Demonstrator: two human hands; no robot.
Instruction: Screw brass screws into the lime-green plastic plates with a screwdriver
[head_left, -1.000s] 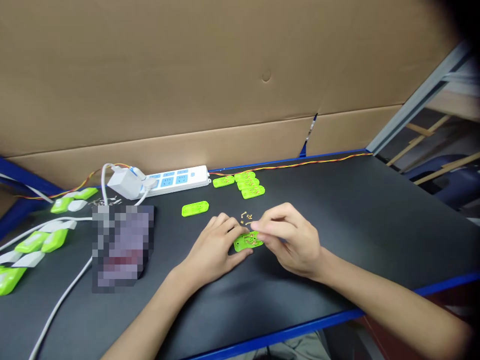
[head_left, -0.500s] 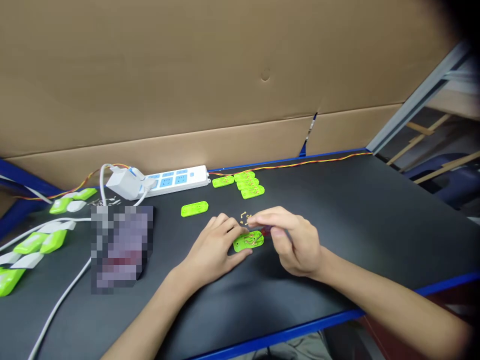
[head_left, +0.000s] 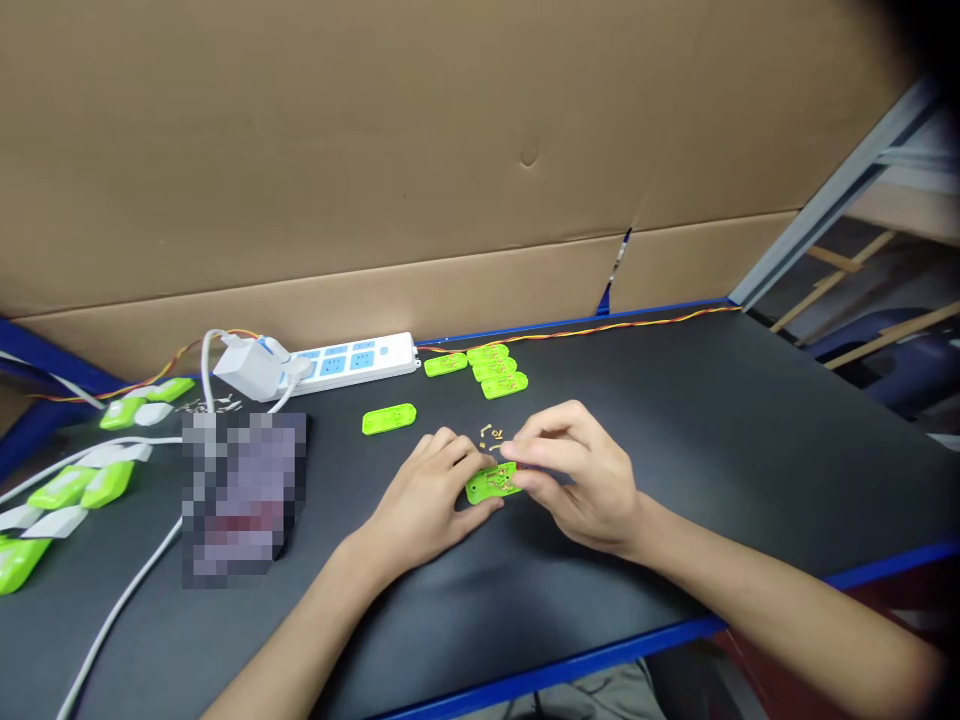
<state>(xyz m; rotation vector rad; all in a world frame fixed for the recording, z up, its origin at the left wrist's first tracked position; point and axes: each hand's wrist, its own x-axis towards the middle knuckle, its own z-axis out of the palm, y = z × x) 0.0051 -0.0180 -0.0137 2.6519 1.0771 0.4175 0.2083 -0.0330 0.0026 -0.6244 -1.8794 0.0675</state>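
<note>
A green plastic shell (head_left: 491, 484) with small metal parts inside lies on the black table. My left hand (head_left: 435, 492) grips its left end between thumb and fingers. Over the shell's right end is my right hand (head_left: 581, 475), thumb and fingertips drawn together; a small bit of red shows by them, but what they hold is too hidden to name. Loose small brass-coloured pieces (head_left: 486, 431) lie just beyond the shell. One more green shell (head_left: 389, 419) rests to the left, and several filled green shells (head_left: 499, 370) sit together farther back.
A white power strip (head_left: 352, 362) with plugs and cables lies at the back left. Near it are a blurred-out dark object (head_left: 259, 490) and green-and-white pieces (head_left: 64, 487). A cardboard wall (head_left: 450, 150) stands behind the table.
My right hand has turned and its fingertips have closed down nearer the shell's right end. The red item that showed beside its fingers is now mostly hidden. My left hand stays put.
</note>
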